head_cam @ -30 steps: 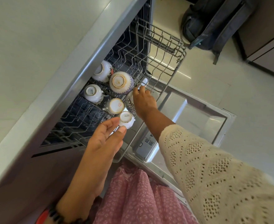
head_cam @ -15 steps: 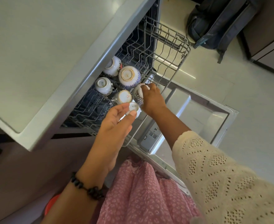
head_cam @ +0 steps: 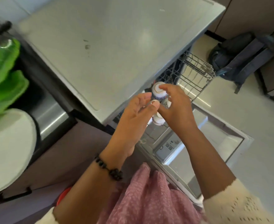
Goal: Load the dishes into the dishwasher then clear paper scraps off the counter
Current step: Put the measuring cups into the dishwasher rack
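The dishwasher's upper wire rack (head_cam: 196, 73) is pulled out over the lowered door (head_cam: 217, 139). Upside-down white cups stand in it: a blue-patterned bowl (head_cam: 159, 92), a small patterned cup (head_cam: 167, 104) and a white cup (head_cam: 158, 120); other cups are hidden behind my hands. My left hand (head_cam: 136, 117) hovers above the cups with its fingers stretched out and holds nothing. My right hand (head_cam: 176, 107) is beside it, fingers loosely bent over the bowl, gripping nothing that I can see.
The grey counter top (head_cam: 113, 46) runs above the dishwasher, with small marks on it. At the left are green items (head_cam: 2, 70), a white round object (head_cam: 6, 151) and a steel sink (head_cam: 52, 113). A dark backpack (head_cam: 239, 57) lies on the floor.
My view has swung up and to the left, showing more of the counter. Both hands have come off the cups and risen above the rack.
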